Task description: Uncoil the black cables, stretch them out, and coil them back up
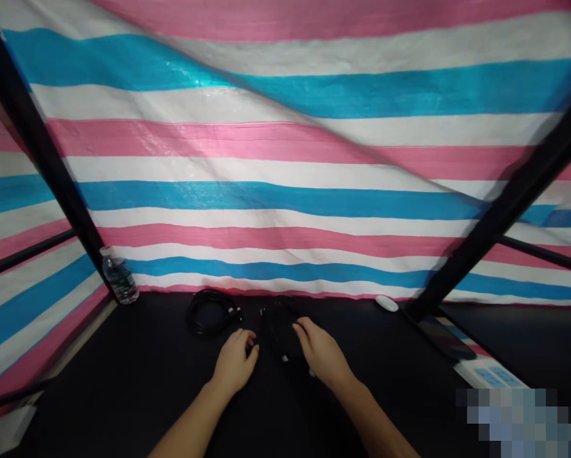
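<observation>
My left hand (235, 362) rests curled on the black tabletop (123, 381), its fingertips by a small black plug (253, 343). Whether it grips the plug, I cannot tell. My right hand (321, 353) lies with its fingers on a flat black bundle (280, 331), perhaps a pouch or wound cable. A coiled black cable (211, 313) sits to the left of both hands, near the back of the table, with a small connector at its right end.
A plastic water bottle (119, 278) stands in the back left corner. A white oval object (386, 303) lies at the back right. A dark phone (445, 337) and a white power strip (490, 373) are at the right. A striped tarpaulin (285, 197) on black posts (500, 210) encloses the table.
</observation>
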Available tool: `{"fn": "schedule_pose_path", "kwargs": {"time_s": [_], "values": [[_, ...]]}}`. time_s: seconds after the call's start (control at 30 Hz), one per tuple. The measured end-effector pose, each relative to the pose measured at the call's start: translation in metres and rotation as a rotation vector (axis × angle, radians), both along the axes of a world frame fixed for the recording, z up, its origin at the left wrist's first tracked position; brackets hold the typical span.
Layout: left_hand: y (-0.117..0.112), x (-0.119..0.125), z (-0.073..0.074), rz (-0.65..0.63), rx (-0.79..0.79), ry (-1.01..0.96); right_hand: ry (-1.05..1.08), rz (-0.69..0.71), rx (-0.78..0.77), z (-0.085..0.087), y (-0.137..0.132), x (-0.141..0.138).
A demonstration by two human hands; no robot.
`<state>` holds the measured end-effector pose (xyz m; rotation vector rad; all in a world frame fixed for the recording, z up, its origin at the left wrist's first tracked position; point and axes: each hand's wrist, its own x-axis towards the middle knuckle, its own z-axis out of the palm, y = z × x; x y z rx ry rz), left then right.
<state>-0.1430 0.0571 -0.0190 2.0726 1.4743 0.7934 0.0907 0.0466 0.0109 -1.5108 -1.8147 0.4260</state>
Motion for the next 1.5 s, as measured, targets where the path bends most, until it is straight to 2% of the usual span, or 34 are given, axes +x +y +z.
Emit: {"fn": "schedule_pose_path", "kwargs": {"time_s": [0.2, 0.37, 0.43, 0.5, 0.53, 0.6, 0.63, 0.73, 0.8, 0.9, 0.97, 1.03, 1.17, 1.3, 1.4, 1.5], "values": [[-0.002, -0.002, -0.003, -0.019, 0.006, -0.044, 0.275, -0.213, 0.128, 0.029, 0.014, 0.026], [-0.006, -0.001, 0.003, -0.08, 0.05, -0.015, 0.516, -0.37, 0.253, 0.048, 0.009, 0.03], [-0.009, 0.0, 0.006, -0.203, 0.125, 0.059, 0.696, -0.357, 0.287, 0.056, 0.003, 0.025], [-0.011, 0.003, 0.008, -0.335, 0.203, 0.167, 0.967, -0.27, 0.281, 0.064, -0.005, 0.015], [-0.012, 0.005, 0.007, -0.375, 0.219, 0.209, 1.09, -0.213, 0.262, 0.068, -0.009, 0.009], [-0.011, 0.007, 0.005, -0.367, 0.187, 0.185, 1.236, -0.122, 0.193, 0.073, -0.017, -0.004], [-0.01, 0.007, 0.005, -0.338, 0.137, 0.082, 1.257, -0.099, 0.159, 0.074, -0.021, -0.011], [-0.011, 0.005, 0.01, -0.269, -0.042, -0.387, 1.373, -0.062, 0.033, 0.071, -0.034, -0.032], [-0.019, 0.0, 0.024, -0.278, -0.184, -0.776, 1.511, -0.015, -0.083, 0.065, -0.042, -0.045], [-0.04, -0.006, 0.052, -0.295, -0.445, -1.392, 1.645, 0.058, -0.242, 0.052, -0.053, -0.06], [-0.057, -0.009, 0.069, -0.235, -0.495, -1.546, 1.642, 0.076, -0.294, 0.043, -0.06, -0.068], [-0.072, -0.012, 0.079, -0.171, -0.508, -1.487, 1.587, 0.076, -0.332, 0.036, -0.065, -0.072], [-0.084, -0.016, 0.087, -0.068, -0.644, -1.346, 1.409, 0.074, -0.368, 0.032, -0.073, -0.071], [-0.087, -0.026, 0.098, -0.075, -0.676, -1.277, 1.103, 0.172, -0.304, 0.042, -0.077, -0.059], [-0.09, -0.039, 0.113, -0.07, -0.644, -1.188, 0.88, 0.265, -0.338, 0.054, -0.079, -0.045], [-0.093, -0.053, 0.128, -0.054, -0.623, -1.094, 0.744, 0.315, -0.362, 0.065, -0.08, -0.028]]}}
